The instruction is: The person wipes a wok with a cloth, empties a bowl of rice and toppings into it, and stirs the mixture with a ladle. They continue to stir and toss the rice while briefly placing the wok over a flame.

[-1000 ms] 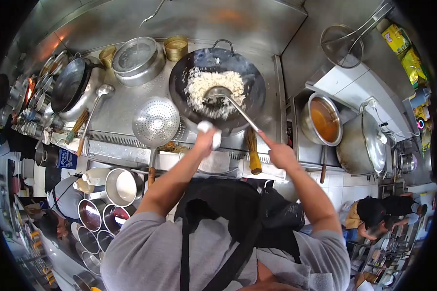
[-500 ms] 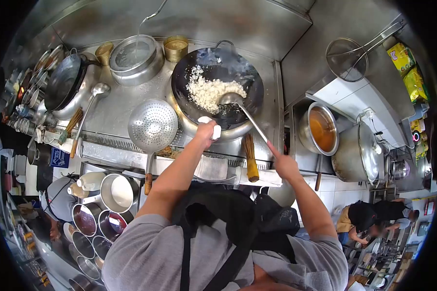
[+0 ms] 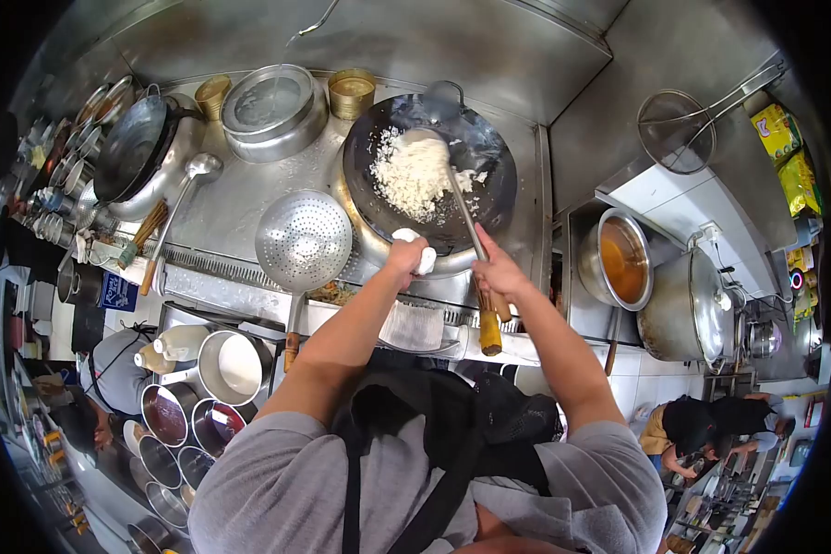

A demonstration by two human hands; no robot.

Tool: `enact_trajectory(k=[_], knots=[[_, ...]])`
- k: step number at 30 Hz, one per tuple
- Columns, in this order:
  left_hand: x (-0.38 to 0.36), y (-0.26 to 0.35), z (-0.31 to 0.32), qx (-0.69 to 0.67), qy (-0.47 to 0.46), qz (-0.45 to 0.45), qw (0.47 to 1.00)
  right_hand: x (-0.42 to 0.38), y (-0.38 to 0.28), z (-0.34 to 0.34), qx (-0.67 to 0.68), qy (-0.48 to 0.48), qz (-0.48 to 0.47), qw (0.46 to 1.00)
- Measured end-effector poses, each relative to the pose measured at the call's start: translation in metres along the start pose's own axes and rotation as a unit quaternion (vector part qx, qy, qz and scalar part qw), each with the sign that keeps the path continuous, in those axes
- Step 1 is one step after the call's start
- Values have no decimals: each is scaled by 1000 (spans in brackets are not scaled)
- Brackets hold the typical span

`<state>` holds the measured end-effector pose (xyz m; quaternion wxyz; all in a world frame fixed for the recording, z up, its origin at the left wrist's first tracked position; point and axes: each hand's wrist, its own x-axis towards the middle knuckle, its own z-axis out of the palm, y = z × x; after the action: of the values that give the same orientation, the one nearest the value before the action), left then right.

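Observation:
A black wok (image 3: 500,166) sits over the stove ring, with white rice (image 3: 411,180) heaped left of its middle. My left hand (image 3: 410,258) is closed on a white cloth (image 3: 425,251) at the wok's near rim. My right hand (image 3: 500,268) grips the long handle of a ladle (image 3: 463,208), whose bowl lies at the far side of the rice, somewhat blurred. Just below my right hand, a bamboo brush (image 3: 489,334) with a yellow handle stands at the stove's front edge.
A perforated strainer (image 3: 304,240) lies left of the wok. Behind it stand a lidded pot (image 3: 272,111) and a brass-coloured tin (image 3: 351,92). A bowl of brown liquid (image 3: 619,260) and a large pot (image 3: 676,309) are at right. Other people (image 3: 711,425) are at lower right.
The ladle's bowl has moved from the near right of the rice to its far side. My right hand has shifted left, closer to my left hand. The rice has changed shape.

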<state>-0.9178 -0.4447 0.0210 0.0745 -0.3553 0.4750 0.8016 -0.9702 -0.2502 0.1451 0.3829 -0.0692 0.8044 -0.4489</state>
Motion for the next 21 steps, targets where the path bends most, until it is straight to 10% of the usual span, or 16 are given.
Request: enact_trajectory(k=[5,11,13,21], knots=[[-8,4,-1,-54,27,31,998,-46,11,-12,-382,115,-158,903],[-11,6,-3,-65,21,19,998,-43,24,-6,-498,32,82,863],[-9,5,-5,-65,15,29,997,-43,17,-41,-396,65,-212,891],[-7,1,-5,-73,20,36,997,-77,51,-6,-498,40,14,866]])
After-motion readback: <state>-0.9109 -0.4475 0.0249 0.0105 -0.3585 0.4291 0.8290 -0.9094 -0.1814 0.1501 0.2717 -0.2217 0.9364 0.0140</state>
